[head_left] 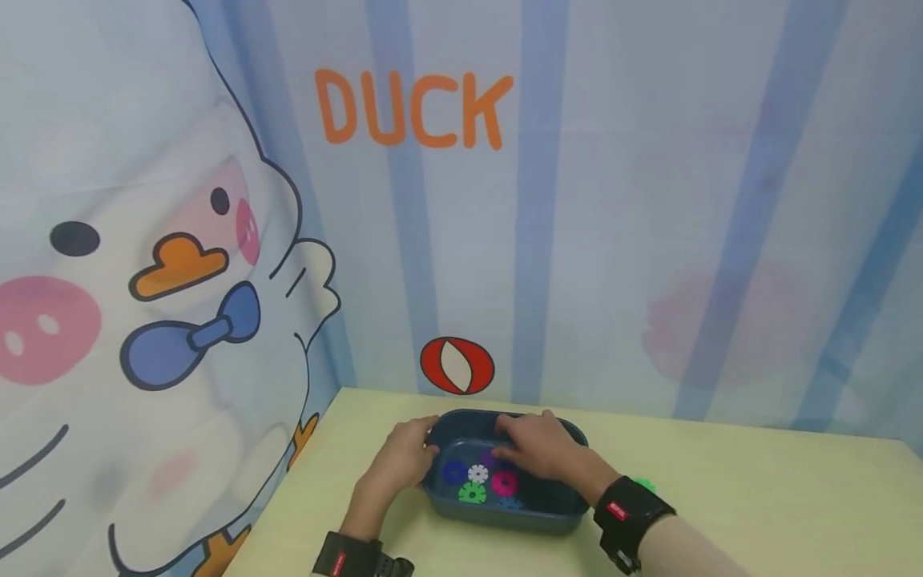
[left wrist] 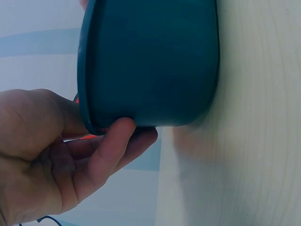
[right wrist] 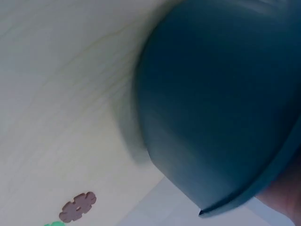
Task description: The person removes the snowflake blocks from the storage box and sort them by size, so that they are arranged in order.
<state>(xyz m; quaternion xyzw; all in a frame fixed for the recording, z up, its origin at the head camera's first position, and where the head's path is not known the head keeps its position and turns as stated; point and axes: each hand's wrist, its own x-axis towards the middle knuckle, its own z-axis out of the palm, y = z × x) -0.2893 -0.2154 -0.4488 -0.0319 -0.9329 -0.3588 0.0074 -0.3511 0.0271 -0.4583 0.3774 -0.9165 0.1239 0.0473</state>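
A dark blue-green plastic basin (head_left: 505, 519) stands on the table with several flat, notched snowflake-shaped pieces inside. Among them are a white piece (head_left: 477, 474), a green piece (head_left: 472, 493), a pink piece (head_left: 504, 483) and a dark blue piece (head_left: 455, 473). My left hand (head_left: 404, 457) holds the basin's left end; in the left wrist view its fingers (left wrist: 106, 155) wrap the rim corner. Over the basin's inside reaches my right hand (head_left: 541, 445), thumb and fingers apart, near a purple piece (head_left: 487, 458). In the right wrist view the basin wall hides most of that hand.
On the table (head_left: 757, 497), right of the basin, a green piece (head_left: 644, 485) shows partly behind the right wrist. A brown piece (right wrist: 77, 207) lies beside it in the right wrist view. A printed cloth backdrop (head_left: 613, 200) rises behind the table and along its left.
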